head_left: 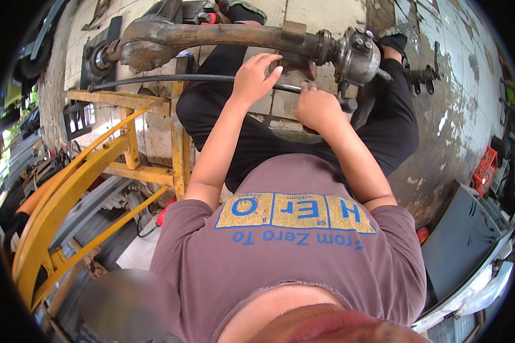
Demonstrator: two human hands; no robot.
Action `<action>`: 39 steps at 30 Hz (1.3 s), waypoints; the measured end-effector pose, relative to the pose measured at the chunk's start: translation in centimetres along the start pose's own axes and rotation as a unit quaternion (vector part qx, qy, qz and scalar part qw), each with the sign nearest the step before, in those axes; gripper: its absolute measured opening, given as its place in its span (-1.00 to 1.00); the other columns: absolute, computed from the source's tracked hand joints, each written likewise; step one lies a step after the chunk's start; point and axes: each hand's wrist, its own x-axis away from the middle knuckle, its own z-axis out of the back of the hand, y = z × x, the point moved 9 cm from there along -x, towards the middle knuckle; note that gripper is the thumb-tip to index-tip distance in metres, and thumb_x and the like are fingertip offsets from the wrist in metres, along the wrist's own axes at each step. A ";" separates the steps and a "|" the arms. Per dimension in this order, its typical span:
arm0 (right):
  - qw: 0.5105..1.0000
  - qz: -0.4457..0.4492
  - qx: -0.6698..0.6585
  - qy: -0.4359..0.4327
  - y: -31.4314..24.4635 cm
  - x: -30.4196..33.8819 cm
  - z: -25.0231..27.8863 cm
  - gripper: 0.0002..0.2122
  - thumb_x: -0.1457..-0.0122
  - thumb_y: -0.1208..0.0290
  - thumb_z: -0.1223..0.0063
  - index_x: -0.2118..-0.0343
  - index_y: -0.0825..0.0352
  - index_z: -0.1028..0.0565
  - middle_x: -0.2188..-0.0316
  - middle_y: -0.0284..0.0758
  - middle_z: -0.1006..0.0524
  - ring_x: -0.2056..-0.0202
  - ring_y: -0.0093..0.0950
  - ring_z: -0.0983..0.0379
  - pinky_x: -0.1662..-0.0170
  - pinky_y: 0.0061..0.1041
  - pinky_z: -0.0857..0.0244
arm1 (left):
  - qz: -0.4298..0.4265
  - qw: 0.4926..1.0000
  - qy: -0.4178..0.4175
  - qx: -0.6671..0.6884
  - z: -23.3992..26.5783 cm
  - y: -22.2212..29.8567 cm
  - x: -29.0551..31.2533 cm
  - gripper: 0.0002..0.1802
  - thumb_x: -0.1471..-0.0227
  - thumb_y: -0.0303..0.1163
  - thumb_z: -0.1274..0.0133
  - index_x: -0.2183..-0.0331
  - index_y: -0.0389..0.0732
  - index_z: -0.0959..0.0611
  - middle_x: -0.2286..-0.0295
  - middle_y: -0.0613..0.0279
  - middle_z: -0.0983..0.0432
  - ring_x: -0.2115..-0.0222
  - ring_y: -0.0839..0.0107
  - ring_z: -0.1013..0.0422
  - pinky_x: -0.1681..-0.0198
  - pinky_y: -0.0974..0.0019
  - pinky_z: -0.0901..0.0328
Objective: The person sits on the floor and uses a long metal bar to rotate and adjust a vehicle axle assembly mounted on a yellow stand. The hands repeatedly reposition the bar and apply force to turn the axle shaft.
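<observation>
Resting under left fingers point(267, 62): rusty axle point(223, 35)

Blue-and-tan rectangular print point(294, 212) on the shirt chest

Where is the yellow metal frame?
The yellow metal frame stands on the person's left, beside their leg, below the rusty axle that both hands reach toward.

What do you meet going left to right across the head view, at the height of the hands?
Yellow metal frame stand → left hand on the rusty axle beam → right hand at the thin dark rod → grey metal hub → red plastic crate.
</observation>
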 end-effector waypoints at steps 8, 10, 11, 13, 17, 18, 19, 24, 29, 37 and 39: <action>0.992 -0.043 -0.005 -0.115 -0.5 -0.7 -2.2 -0.26 -0.35 0.39 -0.02 -0.53 0.64 -0.16 -0.47 0.36 -0.28 0.06 -0.03 -0.80 0.11 -0.25 -0.71 | 0.010 0.991 -0.009 -0.132 -3.9 -2.3 -0.3 -0.70 -0.24 -0.15 -0.24 0.08 -0.06 -0.84 0.16 0.22 -0.78 0.10 0.12 -0.68 0.00 0.02 -0.55; 0.991 -0.076 -0.030 -0.106 -0.4 -1.1 -1.6 -0.24 -0.34 0.38 -0.06 -0.55 0.62 -0.14 -0.49 0.36 -0.25 -0.04 -0.02 -0.77 0.00 -0.21 -0.69 | 0.008 0.990 -0.009 -0.139 -3.8 -2.3 -0.3 -0.69 -0.22 -0.13 -0.24 0.11 -0.06 -0.85 0.20 0.21 -0.77 0.12 0.13 -0.68 0.03 0.02 -0.56; 0.988 -0.081 -0.037 -0.125 -0.3 -0.7 -1.8 -0.23 -0.34 0.37 -0.05 -0.55 0.62 -0.13 -0.49 0.36 -0.24 -0.07 -0.01 -0.75 -0.04 -0.19 -0.68 | 0.011 0.990 -0.022 -0.142 -4.0 -2.3 -0.1 -0.69 -0.21 -0.13 -0.24 0.11 -0.06 -0.85 0.21 0.20 -0.78 0.12 0.13 -0.68 0.03 0.02 -0.56; 0.982 -0.083 -0.045 -0.161 -0.1 -0.7 -2.0 -0.23 -0.35 0.37 -0.05 -0.56 0.60 -0.11 -0.50 0.36 -0.22 -0.15 0.00 -0.71 -0.12 -0.17 -0.64 | 0.023 0.989 -0.033 -0.145 -4.0 -2.3 -0.5 -0.69 -0.21 -0.12 -0.24 0.12 -0.07 -0.85 0.21 0.19 -0.78 0.13 0.12 -0.69 0.04 0.01 -0.56; 0.977 -0.085 -0.070 -0.181 -0.4 -0.9 -1.3 -0.25 -0.38 0.38 0.00 -0.57 0.59 -0.10 -0.50 0.35 -0.23 -0.17 0.00 -0.70 -0.13 -0.17 -0.63 | 0.047 0.987 -0.044 -0.148 -4.1 -2.5 -0.2 -0.67 -0.21 -0.10 -0.23 0.14 -0.08 -0.86 0.22 0.17 -0.79 0.16 0.09 -0.70 0.05 0.01 -0.57; 0.976 -0.085 -0.068 -0.191 0.1 -1.7 -1.6 -0.26 -0.38 0.38 0.01 -0.56 0.59 -0.12 -0.50 0.35 -0.24 -0.16 -0.01 -0.70 -0.12 -0.18 -0.64 | 0.049 0.986 -0.040 -0.153 -4.0 -2.4 -0.6 -0.67 -0.21 -0.09 -0.23 0.14 -0.08 -0.86 0.22 0.17 -0.79 0.17 0.08 -0.70 0.05 0.00 -0.57; 0.974 -0.084 -0.066 -0.200 0.6 -2.3 -1.9 -0.28 -0.38 0.39 0.02 -0.56 0.59 -0.13 -0.50 0.35 -0.24 -0.16 -0.01 -0.70 -0.11 -0.19 -0.64 | 0.055 0.986 -0.049 -0.150 -4.2 -2.5 -0.7 -0.66 -0.21 -0.09 -0.23 0.14 -0.08 -0.86 0.22 0.17 -0.79 0.17 0.08 -0.70 0.05 0.00 -0.57; 0.983 -0.090 -0.025 -0.156 0.2 -1.5 -1.5 -0.35 -0.39 0.38 0.02 -0.49 0.57 -0.25 -0.48 0.33 -0.29 -0.15 -0.03 -0.71 -0.10 -0.18 -0.64 | 0.048 0.989 -0.037 -0.135 -4.2 -2.7 -0.9 -0.68 -0.20 -0.09 -0.23 0.15 -0.05 -0.87 0.24 0.18 -0.79 0.18 0.08 -0.70 0.05 0.00 -0.56; 0.984 -0.073 -0.041 -0.158 0.9 -1.3 -1.5 -0.37 -0.37 0.36 0.01 -0.47 0.54 -0.32 -0.44 0.31 -0.35 -0.14 -0.02 -0.71 -0.11 -0.16 -0.64 | 0.065 0.988 -0.051 -0.129 -4.2 -2.7 -0.7 -0.68 -0.19 -0.09 -0.24 0.15 -0.04 -0.87 0.25 0.20 -0.79 0.18 0.08 -0.70 0.06 -0.01 -0.56; 0.987 -0.018 -0.023 -0.161 0.1 -0.2 0.3 -0.36 -0.38 0.33 0.05 -0.49 0.52 -0.31 -0.38 0.27 -0.45 -0.18 -0.03 -0.69 -0.17 -0.13 -0.60 | 0.065 0.985 -0.058 -0.146 -4.2 -2.8 -0.4 -0.68 -0.23 -0.10 -0.22 0.11 -0.03 -0.86 0.21 0.23 -0.79 0.19 0.09 -0.70 0.07 0.03 -0.57; 0.982 -0.069 -0.043 -0.172 0.7 -0.9 -0.9 -0.37 -0.38 0.34 0.05 -0.48 0.51 -0.33 -0.37 0.25 -0.48 -0.21 -0.03 -0.67 -0.19 -0.14 -0.59 | 0.055 0.987 -0.048 -0.142 -4.2 -2.6 -0.8 -0.67 -0.23 -0.09 -0.22 0.10 -0.04 -0.86 0.20 0.23 -0.79 0.18 0.08 -0.70 0.06 0.03 -0.57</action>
